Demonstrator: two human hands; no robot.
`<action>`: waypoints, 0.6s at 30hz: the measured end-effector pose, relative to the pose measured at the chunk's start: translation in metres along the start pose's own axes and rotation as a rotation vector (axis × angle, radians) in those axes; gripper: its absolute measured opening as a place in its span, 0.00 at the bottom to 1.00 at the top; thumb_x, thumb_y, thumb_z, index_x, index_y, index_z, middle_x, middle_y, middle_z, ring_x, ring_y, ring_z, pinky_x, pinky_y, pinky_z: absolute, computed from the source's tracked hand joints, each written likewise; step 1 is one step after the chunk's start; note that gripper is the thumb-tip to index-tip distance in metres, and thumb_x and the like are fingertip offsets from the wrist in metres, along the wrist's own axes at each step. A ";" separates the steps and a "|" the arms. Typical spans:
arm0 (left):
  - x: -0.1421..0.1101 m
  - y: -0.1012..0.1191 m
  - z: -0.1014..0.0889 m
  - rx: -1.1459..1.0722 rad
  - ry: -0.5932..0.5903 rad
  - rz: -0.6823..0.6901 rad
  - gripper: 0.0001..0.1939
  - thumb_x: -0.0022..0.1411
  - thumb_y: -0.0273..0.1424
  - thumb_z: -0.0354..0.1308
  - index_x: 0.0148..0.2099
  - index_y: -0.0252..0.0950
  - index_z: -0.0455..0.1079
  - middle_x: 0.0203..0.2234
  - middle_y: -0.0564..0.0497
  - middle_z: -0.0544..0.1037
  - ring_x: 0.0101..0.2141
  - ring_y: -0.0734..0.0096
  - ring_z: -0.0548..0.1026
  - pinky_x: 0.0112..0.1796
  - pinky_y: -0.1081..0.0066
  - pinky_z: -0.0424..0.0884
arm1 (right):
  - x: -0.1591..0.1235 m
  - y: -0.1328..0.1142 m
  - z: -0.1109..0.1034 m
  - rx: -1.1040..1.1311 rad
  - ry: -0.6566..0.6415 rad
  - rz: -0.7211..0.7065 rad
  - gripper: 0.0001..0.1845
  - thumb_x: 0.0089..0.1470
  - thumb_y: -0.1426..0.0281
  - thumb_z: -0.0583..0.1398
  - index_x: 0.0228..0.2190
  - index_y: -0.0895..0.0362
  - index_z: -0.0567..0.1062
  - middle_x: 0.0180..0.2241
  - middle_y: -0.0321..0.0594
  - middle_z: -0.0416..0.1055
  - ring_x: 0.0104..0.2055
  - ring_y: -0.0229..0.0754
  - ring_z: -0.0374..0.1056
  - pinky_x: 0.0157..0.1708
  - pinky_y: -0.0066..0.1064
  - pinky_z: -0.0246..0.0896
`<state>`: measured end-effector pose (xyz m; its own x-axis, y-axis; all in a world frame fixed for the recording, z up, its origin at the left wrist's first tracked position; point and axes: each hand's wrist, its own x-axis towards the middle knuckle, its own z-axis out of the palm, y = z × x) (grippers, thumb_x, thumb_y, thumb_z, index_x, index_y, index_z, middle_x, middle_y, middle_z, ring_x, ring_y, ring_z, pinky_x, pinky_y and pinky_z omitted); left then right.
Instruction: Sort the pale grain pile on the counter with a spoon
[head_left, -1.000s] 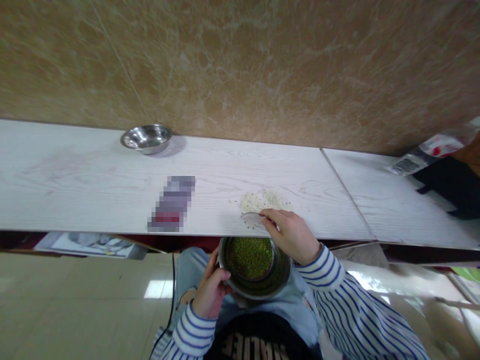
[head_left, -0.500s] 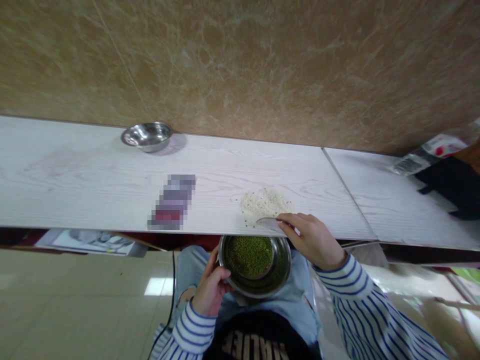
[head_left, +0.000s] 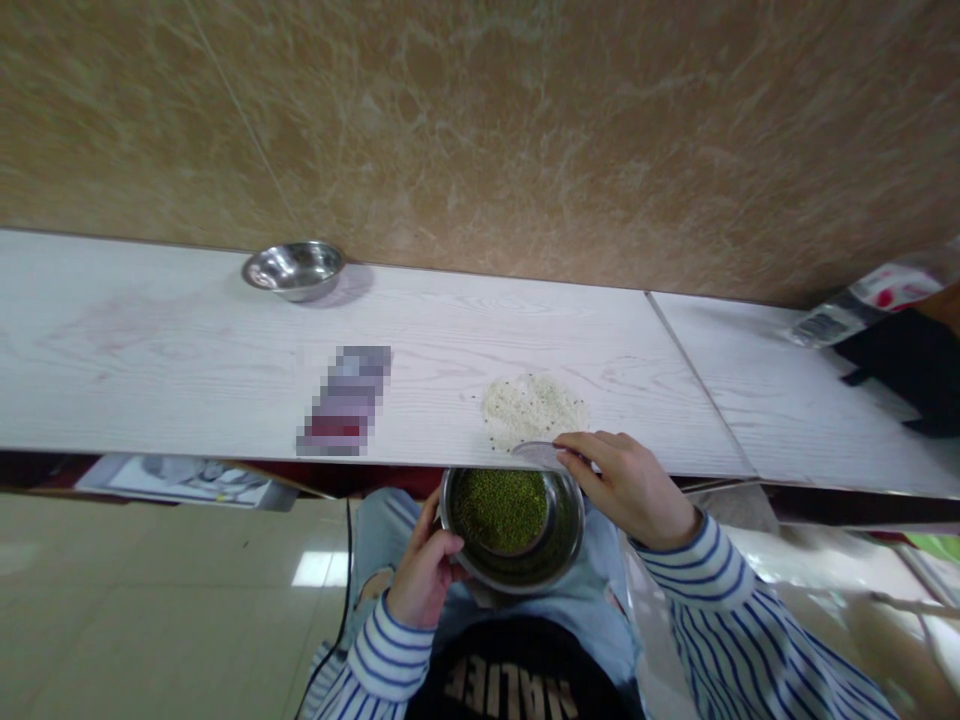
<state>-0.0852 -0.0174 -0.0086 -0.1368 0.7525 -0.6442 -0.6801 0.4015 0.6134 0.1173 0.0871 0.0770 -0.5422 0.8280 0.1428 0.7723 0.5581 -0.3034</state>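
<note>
My left hand [head_left: 429, 572] grips the left rim of a steel bowl [head_left: 568, 545], thumb over the edge. Green beans [head_left: 501, 510], small and round like mung beans, lie in the bowl, which is held over my lap just below the table's front edge. Between the fingers of my right hand [head_left: 626, 482] is a thin translucent piece with a curved edge [head_left: 536, 455]; its exact kind is unclear. It rests low at the table's front edge, by the near side of a spread pile of white grains [head_left: 532, 408] that look like rice, dotted with dark specks.
A second steel bowl [head_left: 294, 272] stands against the wall at the back left. A blurred-out flat object [head_left: 345, 400] lies left of the grains. At the far right are a clear plastic package [head_left: 855, 305] and a black item [head_left: 892, 365]. Below the tabletop is an open shelf [head_left: 187, 482].
My right hand has shifted slightly toward me with the translucent piece, nearer the table's front edge. My left hand and the bowl look almost unchanged.
</note>
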 end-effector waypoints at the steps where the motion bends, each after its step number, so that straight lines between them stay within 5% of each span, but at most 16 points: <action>1: 0.000 0.000 0.000 0.004 -0.001 0.002 0.39 0.41 0.23 0.54 0.59 0.43 0.57 0.37 0.50 0.72 0.29 0.69 0.68 0.22 0.71 0.67 | 0.000 0.000 0.000 -0.003 -0.009 -0.002 0.13 0.58 0.67 0.50 0.41 0.54 0.72 0.33 0.40 0.74 0.36 0.38 0.69 0.37 0.33 0.60; 18: -0.001 0.001 -0.002 0.003 0.013 -0.001 0.38 0.41 0.23 0.54 0.58 0.44 0.58 0.38 0.51 0.73 0.28 0.71 0.68 0.21 0.73 0.65 | 0.003 -0.002 0.006 0.001 0.020 0.015 0.13 0.58 0.68 0.51 0.41 0.55 0.72 0.34 0.40 0.74 0.37 0.39 0.69 0.38 0.34 0.60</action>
<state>-0.0872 -0.0186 -0.0078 -0.1455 0.7449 -0.6511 -0.6778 0.4043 0.6141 0.1120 0.0877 0.0728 -0.5236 0.8374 0.1567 0.7801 0.5452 -0.3069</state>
